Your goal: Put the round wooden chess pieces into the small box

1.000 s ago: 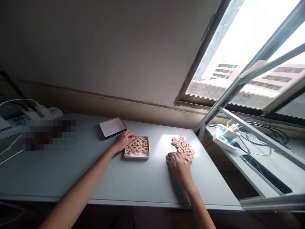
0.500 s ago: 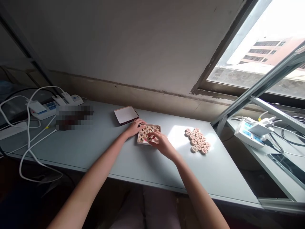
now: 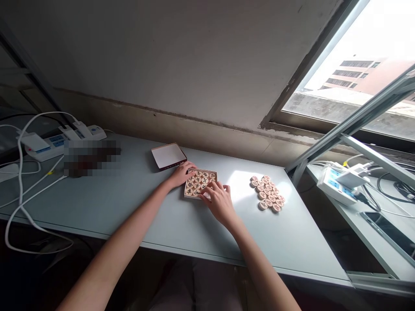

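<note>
An open shallow box (image 3: 191,198) sits on the desk, with rows of round wooden Chinese chess pieces (image 3: 197,185) in it, marked with dark characters. My left hand (image 3: 182,173) grips the box at its far left corner, fingers over the rim. Over the box's near right part, my right hand (image 3: 220,201) has its fingers bent down and closed among the pieces; what they hold is hidden. The pieces under that hand are partly covered. To the right, a cluster of loose Chinese chess pieces (image 3: 268,192) lies on the desk, most with red characters.
Behind the box lies its upturned lid (image 3: 168,156). A power strip (image 3: 55,144) with white cables and a blurred-out dark object (image 3: 92,159) are at the left. Another power strip (image 3: 335,185) and a phone (image 3: 389,231) rest on a side surface beyond the metal frame (image 3: 327,134).
A piece that was in my right fingers now lies in the box's near row. My right hand has shifted slightly right and down. My left hand stays at the box; the view has turned a little.
</note>
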{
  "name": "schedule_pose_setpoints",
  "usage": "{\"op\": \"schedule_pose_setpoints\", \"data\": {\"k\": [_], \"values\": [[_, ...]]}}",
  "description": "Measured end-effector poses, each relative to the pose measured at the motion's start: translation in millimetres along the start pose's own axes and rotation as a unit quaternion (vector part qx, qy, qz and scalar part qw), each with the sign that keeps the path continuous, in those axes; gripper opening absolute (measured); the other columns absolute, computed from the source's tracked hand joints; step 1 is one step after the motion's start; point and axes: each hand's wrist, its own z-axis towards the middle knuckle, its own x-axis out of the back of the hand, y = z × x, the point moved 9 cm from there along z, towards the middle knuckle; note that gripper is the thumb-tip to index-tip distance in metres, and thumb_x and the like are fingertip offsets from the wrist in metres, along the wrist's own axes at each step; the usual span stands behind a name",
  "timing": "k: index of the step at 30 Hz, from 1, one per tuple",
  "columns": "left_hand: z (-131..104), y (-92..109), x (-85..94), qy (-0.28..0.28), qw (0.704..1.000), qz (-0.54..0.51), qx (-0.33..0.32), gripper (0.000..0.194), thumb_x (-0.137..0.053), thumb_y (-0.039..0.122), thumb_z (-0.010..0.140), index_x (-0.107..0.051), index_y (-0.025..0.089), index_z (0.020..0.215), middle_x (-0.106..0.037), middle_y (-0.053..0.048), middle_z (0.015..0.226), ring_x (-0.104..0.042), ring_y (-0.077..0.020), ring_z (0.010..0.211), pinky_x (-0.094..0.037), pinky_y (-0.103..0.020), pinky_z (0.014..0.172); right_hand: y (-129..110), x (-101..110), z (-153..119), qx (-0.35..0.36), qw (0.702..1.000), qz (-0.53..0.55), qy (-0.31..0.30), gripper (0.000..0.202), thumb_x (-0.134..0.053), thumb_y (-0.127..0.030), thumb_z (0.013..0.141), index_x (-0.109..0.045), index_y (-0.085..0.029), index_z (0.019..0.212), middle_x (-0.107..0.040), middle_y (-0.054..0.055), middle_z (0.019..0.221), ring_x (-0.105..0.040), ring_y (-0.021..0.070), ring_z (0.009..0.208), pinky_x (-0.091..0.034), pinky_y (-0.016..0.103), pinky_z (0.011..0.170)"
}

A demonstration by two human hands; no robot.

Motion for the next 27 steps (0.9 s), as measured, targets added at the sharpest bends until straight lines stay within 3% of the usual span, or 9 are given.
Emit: {"op": "schedule_pose_setpoints", "data": {"k": [3, 8, 12, 16, 18, 21, 23, 27], "values": [[1, 0, -0.3, -0.003, 1.000, 0.005, -0.005, 0.024, -0.045, 0.032, 0.085, -0.060, 0.019, 0.099, -0.056, -0.007, 0.107, -0.051, -0.0204, 0.106, -0.040, -0.034, 0.096, 16, 18, -7, -0.037, 0.998, -0.025, 0.034, 0.030, -0.039, -0.038, 0.094, -0.063, -0.023, 0.087, -0.061, 0.006, 0.099, -0.050, 0.0196, 0.089, -0.030, 0.037, 0.081], [2, -2, -2.5, -0.006, 1.000, 0.004, -0.009, 0.026, -0.045, 0.035, 0.085, -0.060, 0.018, 0.098, -0.057, -0.007, 0.106, -0.052, -0.0214, 0.103, -0.041, -0.035, 0.094, 91, 59, -64, -0.191, 0.967, -0.105, 0.130, 0.032, -0.035, -0.035, 0.094, -0.063, -0.022, 0.102, -0.057, 0.010, 0.114, -0.046, 0.0262, 0.106, -0.030, 0.045, 0.088], [3, -4, -2.6, 0.004, 1.000, 0.009, -0.015, 0.026, -0.044, 0.035, 0.085, -0.060, 0.018, 0.097, -0.056, -0.007, 0.105, -0.052, -0.0216, 0.103, -0.040, -0.037, 0.094, 131, 57, -119, -0.281, 0.933, -0.193, 0.114, 0.040, -0.030, -0.036, 0.093, -0.056, -0.022, 0.119, -0.040, 0.013, 0.138, -0.028, 0.0335, 0.128, -0.018, 0.064, 0.097], [3, -5, -3.8, 0.003, 1.000, 0.013, -0.024, 0.028, -0.042, 0.037, 0.086, -0.059, 0.019, 0.098, -0.056, -0.006, 0.105, -0.051, -0.0218, 0.104, -0.039, -0.037, 0.095, 125, 44, -137, -0.266, 0.941, -0.187, 0.093, 0.039, -0.025, -0.034, 0.095, -0.057, -0.025, 0.116, -0.043, 0.010, 0.137, -0.031, 0.0298, 0.128, -0.002, 0.067, 0.100], [3, -6, -4.2, 0.003, 1.000, 0.012, -0.024, 0.028, -0.042, 0.038, 0.086, -0.059, 0.019, 0.098, -0.056, -0.006, 0.105, -0.051, -0.0217, 0.104, -0.040, -0.037, 0.094, 115, 44, -137, -0.247, 0.952, -0.149, 0.106, 0.036, -0.028, -0.035, 0.095, -0.060, -0.024, 0.108, -0.055, 0.009, 0.125, -0.044, 0.0267, 0.118, -0.007, 0.061, 0.103], [3, -6, -4.2, 0.005, 1.000, 0.011, -0.023, 0.027, -0.042, 0.037, 0.086, -0.059, 0.019, 0.097, -0.056, -0.006, 0.105, -0.051, -0.0215, 0.104, -0.040, -0.037, 0.094, 102, 42, -130, -0.226, 0.968, -0.051, 0.099, 0.030, -0.035, -0.038, 0.093, -0.061, -0.023, 0.100, -0.066, 0.006, 0.103, -0.057, 0.0211, 0.096, -0.025, 0.049, 0.098], [3, -5, -3.4, 0.007, 1.000, 0.015, -0.021, 0.027, -0.043, 0.037, 0.085, -0.059, 0.018, 0.097, -0.056, -0.006, 0.105, -0.051, -0.0215, 0.103, -0.040, -0.037, 0.094, 89, 39, -116, -0.201, 0.976, 0.038, 0.077, 0.026, -0.042, -0.041, 0.091, -0.060, -0.025, 0.101, -0.067, 0.003, 0.100, -0.059, 0.0189, 0.092, -0.032, 0.041, 0.092], [2, -2, -2.2, 0.010, 0.999, 0.024, -0.020, 0.027, -0.043, 0.036, 0.085, -0.059, 0.018, 0.097, -0.057, -0.007, 0.104, -0.052, -0.0217, 0.102, -0.041, -0.037, 0.093, 56, 41, -72, -0.130, 0.976, 0.162, 0.071, 0.025, -0.049, -0.043, 0.088, -0.058, -0.027, 0.105, -0.066, 0.001, 0.103, -0.058, 0.0172, 0.095, -0.033, 0.035, 0.090]]}}
